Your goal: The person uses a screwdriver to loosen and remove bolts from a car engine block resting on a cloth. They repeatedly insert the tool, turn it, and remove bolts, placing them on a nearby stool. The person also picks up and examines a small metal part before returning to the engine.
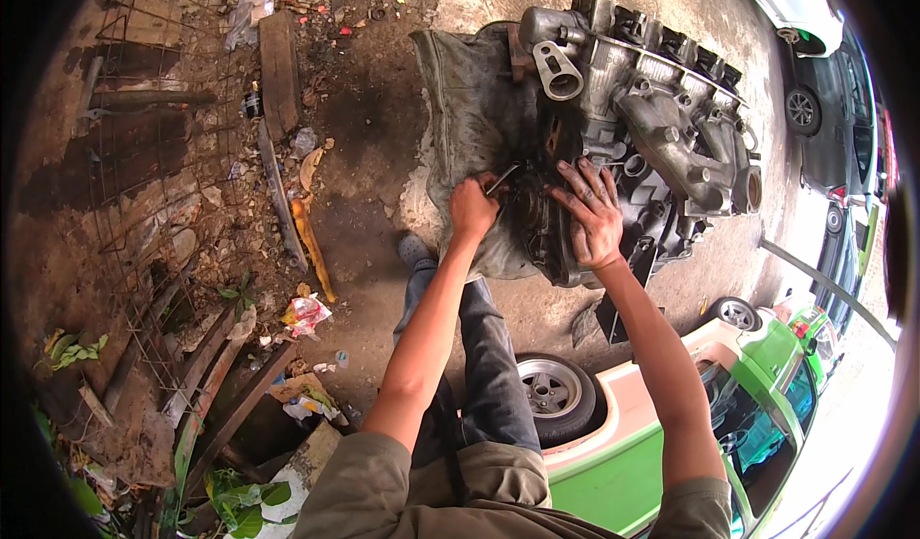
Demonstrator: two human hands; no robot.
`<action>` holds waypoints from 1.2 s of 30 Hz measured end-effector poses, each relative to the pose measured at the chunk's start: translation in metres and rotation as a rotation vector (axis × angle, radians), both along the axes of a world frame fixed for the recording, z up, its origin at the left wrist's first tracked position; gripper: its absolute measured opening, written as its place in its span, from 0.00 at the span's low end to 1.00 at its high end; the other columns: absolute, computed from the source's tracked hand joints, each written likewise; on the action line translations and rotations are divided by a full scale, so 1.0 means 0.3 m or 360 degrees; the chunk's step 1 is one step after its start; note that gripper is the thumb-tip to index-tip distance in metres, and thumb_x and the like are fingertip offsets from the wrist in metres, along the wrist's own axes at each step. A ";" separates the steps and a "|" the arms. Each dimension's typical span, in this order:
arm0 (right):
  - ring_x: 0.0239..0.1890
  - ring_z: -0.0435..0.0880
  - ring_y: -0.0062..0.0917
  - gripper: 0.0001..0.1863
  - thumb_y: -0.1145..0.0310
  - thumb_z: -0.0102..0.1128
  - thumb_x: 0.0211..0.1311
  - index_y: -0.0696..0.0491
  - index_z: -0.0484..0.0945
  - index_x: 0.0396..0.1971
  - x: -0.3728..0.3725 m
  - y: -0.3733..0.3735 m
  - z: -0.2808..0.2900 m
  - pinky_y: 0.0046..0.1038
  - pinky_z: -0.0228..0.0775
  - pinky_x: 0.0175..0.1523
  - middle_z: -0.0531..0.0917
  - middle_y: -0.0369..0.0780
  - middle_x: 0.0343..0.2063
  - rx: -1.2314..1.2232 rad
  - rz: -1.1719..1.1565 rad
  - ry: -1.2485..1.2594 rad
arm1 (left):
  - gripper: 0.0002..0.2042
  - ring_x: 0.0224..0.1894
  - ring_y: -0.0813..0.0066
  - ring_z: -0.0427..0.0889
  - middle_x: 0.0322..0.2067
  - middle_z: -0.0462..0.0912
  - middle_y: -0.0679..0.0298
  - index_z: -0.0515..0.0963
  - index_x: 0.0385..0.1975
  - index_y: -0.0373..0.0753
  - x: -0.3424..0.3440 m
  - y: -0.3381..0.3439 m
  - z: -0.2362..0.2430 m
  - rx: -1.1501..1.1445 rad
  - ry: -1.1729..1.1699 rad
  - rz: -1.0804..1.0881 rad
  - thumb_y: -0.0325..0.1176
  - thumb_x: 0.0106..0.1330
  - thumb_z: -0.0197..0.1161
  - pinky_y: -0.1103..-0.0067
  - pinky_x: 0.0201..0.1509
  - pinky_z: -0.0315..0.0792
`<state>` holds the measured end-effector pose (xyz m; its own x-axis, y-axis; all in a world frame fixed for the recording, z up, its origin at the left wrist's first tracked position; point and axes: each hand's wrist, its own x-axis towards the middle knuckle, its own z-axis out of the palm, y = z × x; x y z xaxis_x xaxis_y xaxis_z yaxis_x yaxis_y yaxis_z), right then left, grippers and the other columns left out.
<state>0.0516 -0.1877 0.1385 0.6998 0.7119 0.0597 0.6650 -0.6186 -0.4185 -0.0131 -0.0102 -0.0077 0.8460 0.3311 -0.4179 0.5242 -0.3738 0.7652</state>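
Observation:
A large grey metal engine (661,98) lies on a dirty, dark-stained cloth sack (455,89) on the ground in front of me. At the engine's near left end, my left hand (472,208) is closed around a thin metal tool (502,179). The tool's slim shank slants up and right toward the dark, greasy end of the engine; its handle is hidden in my fist, so its exact kind is unclear. My right hand (591,215) lies with fingers spread on the engine's near side, holding nothing. Dark grease marks its fingers.
Wooden planks (279,74), wire mesh (144,79) and litter cover the ground at left. A green and pink vehicle (613,448) stands close at lower right, its wheel (556,395) near my leg. A dark car (829,108) is parked at far right.

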 end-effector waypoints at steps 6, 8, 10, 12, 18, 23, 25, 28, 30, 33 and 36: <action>0.70 0.66 0.38 0.29 0.63 0.47 0.44 0.48 0.84 0.49 0.002 0.005 -0.001 0.48 0.49 0.74 0.74 0.38 0.65 0.0036 0.0000 -0.0060 | 0.06 0.37 0.55 0.86 0.31 0.87 0.56 0.87 0.33 0.46 0.005 -0.004 -0.041 -0.0310 0.0077 0.0157 0.32 0.55 0.71 0.67 0.39 0.76; 0.69 0.67 0.42 0.27 0.63 0.45 0.48 0.49 0.84 0.48 0.001 0.003 0.003 0.48 0.48 0.74 0.75 0.41 0.64 0.0006 -0.0003 -0.0027 | 0.05 0.37 0.57 0.87 0.32 0.88 0.57 0.87 0.31 0.45 -0.002 -0.005 -0.061 -0.0387 0.0026 0.0188 0.32 0.55 0.71 0.68 0.38 0.76; 0.69 0.67 0.44 0.27 0.62 0.44 0.51 0.50 0.84 0.48 -0.001 0.005 0.006 0.48 0.48 0.74 0.75 0.43 0.63 -0.0018 -0.0004 -0.0003 | 0.06 0.36 0.57 0.87 0.29 0.87 0.58 0.84 0.31 0.43 -0.014 -0.010 -0.070 -0.0475 -0.0105 0.0226 0.34 0.57 0.71 0.68 0.38 0.76; 0.69 0.67 0.44 0.27 0.62 0.44 0.51 0.50 0.84 0.48 -0.002 0.005 0.008 0.48 0.47 0.74 0.75 0.43 0.63 -0.0048 -0.0012 0.0011 | 0.07 0.35 0.58 0.87 0.27 0.86 0.59 0.82 0.32 0.41 -0.028 -0.009 -0.067 -0.0424 -0.0197 0.0238 0.36 0.59 0.70 0.68 0.37 0.76; 0.70 0.66 0.37 0.29 0.64 0.47 0.43 0.48 0.83 0.49 0.001 0.005 -0.002 0.47 0.48 0.74 0.74 0.37 0.65 0.0061 0.0000 -0.0066 | 0.07 0.28 0.68 0.84 0.25 0.83 0.60 0.77 0.37 0.41 -0.093 0.010 -0.014 -0.0313 -0.0092 0.0263 0.36 0.69 0.63 0.69 0.33 0.73; 0.69 0.67 0.44 0.26 0.63 0.44 0.51 0.51 0.84 0.48 -0.002 0.003 0.006 0.48 0.47 0.74 0.75 0.43 0.63 0.0008 -0.0004 0.0004 | 0.06 0.28 0.75 0.80 0.25 0.82 0.59 0.77 0.35 0.31 -0.123 0.034 0.015 -0.1155 -0.0009 0.0464 0.26 0.68 0.54 0.74 0.35 0.72; 0.69 0.67 0.44 0.26 0.63 0.44 0.52 0.51 0.84 0.48 -0.002 0.004 0.008 0.48 0.48 0.74 0.75 0.43 0.63 0.0010 -0.0004 0.0001 | 0.08 0.28 0.79 0.76 0.24 0.81 0.62 0.79 0.37 0.30 -0.124 0.065 0.025 -0.0924 0.0039 0.0186 0.25 0.68 0.53 0.77 0.34 0.69; 0.69 0.67 0.44 0.26 0.64 0.44 0.52 0.51 0.84 0.48 0.000 0.005 0.010 0.48 0.48 0.74 0.75 0.43 0.63 0.0018 0.0005 -0.0017 | 0.14 0.27 0.80 0.76 0.24 0.82 0.62 0.81 0.42 0.29 -0.105 0.078 0.044 -0.0805 0.0150 0.0007 0.20 0.62 0.50 0.77 0.31 0.68; 0.69 0.67 0.44 0.26 0.63 0.44 0.52 0.51 0.84 0.48 0.001 0.005 0.009 0.48 0.48 0.73 0.76 0.43 0.63 0.0016 0.0008 -0.0020 | 0.18 0.26 0.78 0.77 0.25 0.83 0.60 0.82 0.45 0.29 -0.075 0.076 0.051 -0.0792 0.0280 -0.0031 0.18 0.57 0.49 0.75 0.28 0.69; 0.69 0.67 0.44 0.26 0.63 0.44 0.52 0.51 0.84 0.48 0.000 0.004 0.009 0.48 0.48 0.74 0.76 0.43 0.63 0.0007 0.0006 -0.0015 | 0.18 0.24 0.70 0.80 0.24 0.85 0.55 0.82 0.41 0.28 -0.008 0.075 0.051 -0.0743 0.0500 -0.0117 0.19 0.52 0.51 0.72 0.27 0.71; 0.69 0.67 0.44 0.26 0.63 0.44 0.52 0.51 0.84 0.48 0.000 0.004 0.004 0.49 0.48 0.74 0.75 0.43 0.63 -0.0002 0.0006 -0.0023 | 0.11 0.25 0.60 0.86 0.22 0.84 0.48 0.82 0.29 0.25 0.068 0.088 0.051 -0.0690 0.0526 -0.0243 0.22 0.51 0.55 0.67 0.29 0.75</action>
<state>0.0515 -0.1864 0.1397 0.6961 0.7146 0.0691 0.6734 -0.6164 -0.4082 0.0073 0.0163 0.0076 0.6721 -0.0460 -0.7391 0.7265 -0.1523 0.6701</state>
